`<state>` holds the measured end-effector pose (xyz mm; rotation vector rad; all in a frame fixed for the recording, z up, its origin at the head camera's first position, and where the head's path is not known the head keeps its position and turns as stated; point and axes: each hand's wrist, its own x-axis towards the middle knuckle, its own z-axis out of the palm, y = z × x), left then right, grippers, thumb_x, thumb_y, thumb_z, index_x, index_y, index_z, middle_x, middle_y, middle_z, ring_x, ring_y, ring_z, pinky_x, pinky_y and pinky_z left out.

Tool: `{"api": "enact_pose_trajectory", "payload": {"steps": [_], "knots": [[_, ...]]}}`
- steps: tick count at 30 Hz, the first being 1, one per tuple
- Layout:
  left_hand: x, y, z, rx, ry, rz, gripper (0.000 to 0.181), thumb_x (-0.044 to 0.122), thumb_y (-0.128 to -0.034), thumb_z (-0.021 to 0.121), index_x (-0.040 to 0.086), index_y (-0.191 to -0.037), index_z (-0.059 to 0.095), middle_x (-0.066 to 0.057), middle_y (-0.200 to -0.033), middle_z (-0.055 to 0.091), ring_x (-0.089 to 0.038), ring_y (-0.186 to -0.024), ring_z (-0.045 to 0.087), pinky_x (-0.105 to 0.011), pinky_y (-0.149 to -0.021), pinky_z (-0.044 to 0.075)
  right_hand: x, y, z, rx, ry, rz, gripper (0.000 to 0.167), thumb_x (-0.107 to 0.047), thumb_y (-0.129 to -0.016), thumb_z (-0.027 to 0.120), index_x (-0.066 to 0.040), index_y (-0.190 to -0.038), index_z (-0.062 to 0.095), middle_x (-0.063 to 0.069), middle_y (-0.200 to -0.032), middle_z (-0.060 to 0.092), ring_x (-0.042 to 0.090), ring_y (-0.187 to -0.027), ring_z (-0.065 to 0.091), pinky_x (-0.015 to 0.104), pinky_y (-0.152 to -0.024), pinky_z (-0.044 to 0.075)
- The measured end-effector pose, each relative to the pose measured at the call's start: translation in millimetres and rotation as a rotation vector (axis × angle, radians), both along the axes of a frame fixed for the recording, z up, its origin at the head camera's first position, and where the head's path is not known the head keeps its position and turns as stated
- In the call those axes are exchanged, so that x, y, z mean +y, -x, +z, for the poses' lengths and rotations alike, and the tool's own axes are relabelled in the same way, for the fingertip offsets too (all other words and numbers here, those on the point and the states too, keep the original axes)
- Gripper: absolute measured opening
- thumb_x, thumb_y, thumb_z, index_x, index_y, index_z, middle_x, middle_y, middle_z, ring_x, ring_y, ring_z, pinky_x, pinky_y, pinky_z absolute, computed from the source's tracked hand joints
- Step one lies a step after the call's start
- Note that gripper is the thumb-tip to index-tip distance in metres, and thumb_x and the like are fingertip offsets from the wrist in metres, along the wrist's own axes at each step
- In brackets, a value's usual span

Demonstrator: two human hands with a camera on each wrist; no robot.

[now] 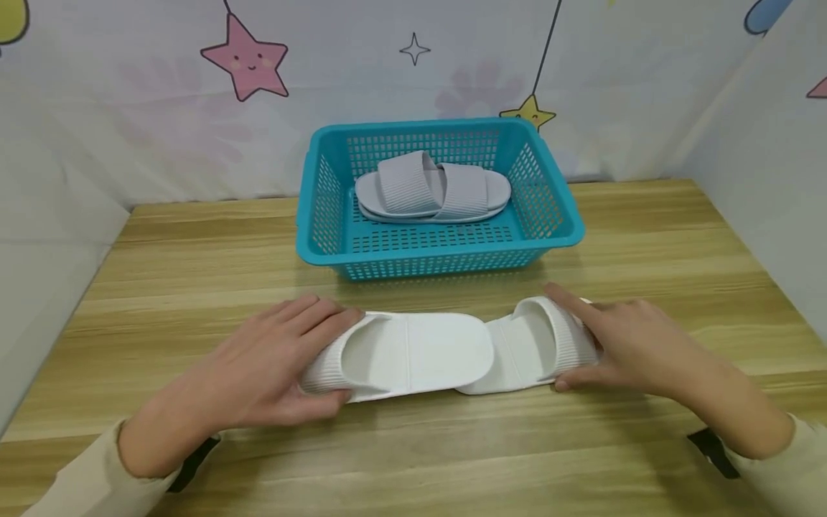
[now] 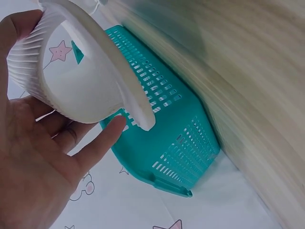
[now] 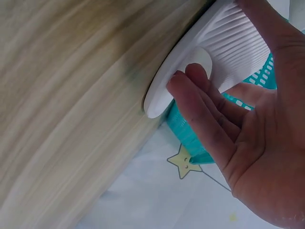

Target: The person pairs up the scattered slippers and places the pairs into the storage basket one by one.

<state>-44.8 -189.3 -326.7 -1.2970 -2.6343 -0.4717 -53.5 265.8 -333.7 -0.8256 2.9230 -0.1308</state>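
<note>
In the head view, my left hand (image 1: 278,370) grips a white slide slipper (image 1: 449,352) across its ribbed strap, thumb on the near side and fingers on the far side. The heel of that slipper overlaps the heel of a second white slipper (image 1: 513,352). My right hand (image 1: 629,348) holds this second one around its strap. The left wrist view shows the left slipper's sole (image 2: 112,59) raised off the tabletop. In the right wrist view, the right slipper (image 3: 238,47) lies low against the wood. Both toe ends are largely hidden by the hands in the head view.
Behind the slippers stands a turquoise plastic basket (image 1: 439,258) with perforated walls. A pair of pale grey slippers (image 1: 465,190) lies inside it, one overlapping the other. The wood-grain table (image 1: 194,287) meets a white cloth backdrop (image 1: 349,64) with printed stars.
</note>
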Motion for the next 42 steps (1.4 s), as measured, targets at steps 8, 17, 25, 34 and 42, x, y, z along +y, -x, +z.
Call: {"api": "enact_pose_trajectory", "payload": {"steps": [8,17,25,34,42], "knots": [[0.1,0.2,-0.8,-0.001,-0.01,-0.026,0.074,0.045,-0.086,0.08,0.01,-0.148,0.059,-0.001,-0.13,0.066,-0.021,-0.117,0.062,-0.042,-0.083,0.059,-1,0.2,-3.6,-0.005,0.042,-0.039,0.111,-0.083,-0.067,0.082,-0.023,-0.155,0.05,0.005,-0.101,0.075,0.016,-0.072,0.063,0.039,-0.062,0.051],[4.7,2.0,-3.0,-0.028,0.005,-0.053,0.074,0.045,-0.0889,0.079,0.009,-0.15,0.056,-0.003,-0.134,0.065,-0.023,-0.12,0.062,-0.044,-0.089,0.059,9,-4.0,-4.7,0.082,0.147,-0.04,0.109,-0.077,-0.062,0.09,-0.021,-0.15,0.057,0.013,-0.139,0.052,0.034,-0.109,0.058,0.051,-0.079,0.055],[4.6,4.1,-1.5,-0.022,0.006,-0.059,0.072,0.043,-0.0887,0.078,0.012,-0.15,0.057,-0.002,-0.131,0.065,-0.02,-0.115,0.06,-0.04,-0.083,0.058,10,-7.4,5.1,0.1,0.229,-0.022,0.109,-0.069,-0.06,0.096,-0.012,-0.144,0.056,0.01,-0.135,0.064,0.034,-0.115,0.061,0.058,-0.091,0.05],[3.4,4.0,-1.1,0.0,-0.013,-0.071,0.067,0.043,-0.089,0.078,0.013,-0.146,0.061,-0.001,-0.13,0.065,-0.019,-0.113,0.06,-0.041,-0.084,0.058,2,-10.1,13.0,0.092,0.308,0.039,0.11,-0.065,-0.058,0.099,-0.013,-0.143,0.054,0.004,-0.131,0.063,0.024,-0.11,0.058,0.048,-0.087,0.047],[6.2,1.8,-0.7,0.027,-0.016,-0.061,0.068,0.045,-0.0841,0.08,0.015,-0.143,0.064,-0.001,-0.126,0.065,-0.021,-0.111,0.059,-0.044,-0.085,0.057,-14,-18.2,22.0,0.103,0.339,0.043,0.108,-0.066,-0.059,0.098,-0.015,-0.143,0.054,0.001,-0.133,0.061,0.021,-0.114,0.054,0.044,-0.091,0.044]]}}
